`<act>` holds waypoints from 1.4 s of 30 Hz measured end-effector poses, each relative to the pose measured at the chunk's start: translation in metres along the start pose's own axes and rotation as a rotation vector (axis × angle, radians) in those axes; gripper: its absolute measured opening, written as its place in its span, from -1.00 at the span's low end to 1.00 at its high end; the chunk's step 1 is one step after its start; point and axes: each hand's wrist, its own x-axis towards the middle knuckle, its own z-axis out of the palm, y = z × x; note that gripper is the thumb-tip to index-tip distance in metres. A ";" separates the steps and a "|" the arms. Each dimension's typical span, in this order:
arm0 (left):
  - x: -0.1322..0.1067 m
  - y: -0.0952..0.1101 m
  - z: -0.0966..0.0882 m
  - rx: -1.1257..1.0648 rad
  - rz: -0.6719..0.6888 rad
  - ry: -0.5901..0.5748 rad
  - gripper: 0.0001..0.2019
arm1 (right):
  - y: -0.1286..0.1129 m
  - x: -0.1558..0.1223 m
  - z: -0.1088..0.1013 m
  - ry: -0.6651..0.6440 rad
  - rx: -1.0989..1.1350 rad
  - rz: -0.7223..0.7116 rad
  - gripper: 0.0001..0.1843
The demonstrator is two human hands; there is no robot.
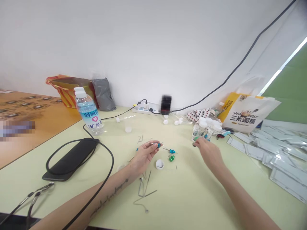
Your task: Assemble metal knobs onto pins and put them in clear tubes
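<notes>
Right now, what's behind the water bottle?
An orange striped bag stands behind the water bottle, against the wall; the bottle covers part of it, so what lies directly behind cannot be seen.

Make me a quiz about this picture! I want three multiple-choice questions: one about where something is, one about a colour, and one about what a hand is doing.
1. Where is the water bottle?
A) Standing on the table, left of the hands
B) In the person's right hand
C) Inside the white bag

2. What colour is the little piece just below the blue piece?
A) Red
B) Green
C) Yellow

3. What is the left hand doing?
A) Lying flat with nothing in it
B) Gripping the water bottle
C) Holding a thin metal piece with a blue end

Answers:
1. A, because the bottle stands on the table, left of both hands.
2. B, because the little piece shows green.
3. C, because the fingers pinch the thin metal piece.
</notes>
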 end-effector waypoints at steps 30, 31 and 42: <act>-0.021 0.008 0.020 0.315 -0.058 -0.116 -0.84 | -0.060 -0.030 0.034 0.162 1.285 -0.147 -0.87; -0.022 0.006 0.019 0.336 -0.081 -0.116 -0.83 | -0.061 -0.031 0.036 0.164 1.290 -0.201 -0.87; -0.012 -0.001 0.012 0.403 -0.104 -0.014 -0.84 | -0.072 -0.038 0.050 0.161 1.286 -0.420 -0.72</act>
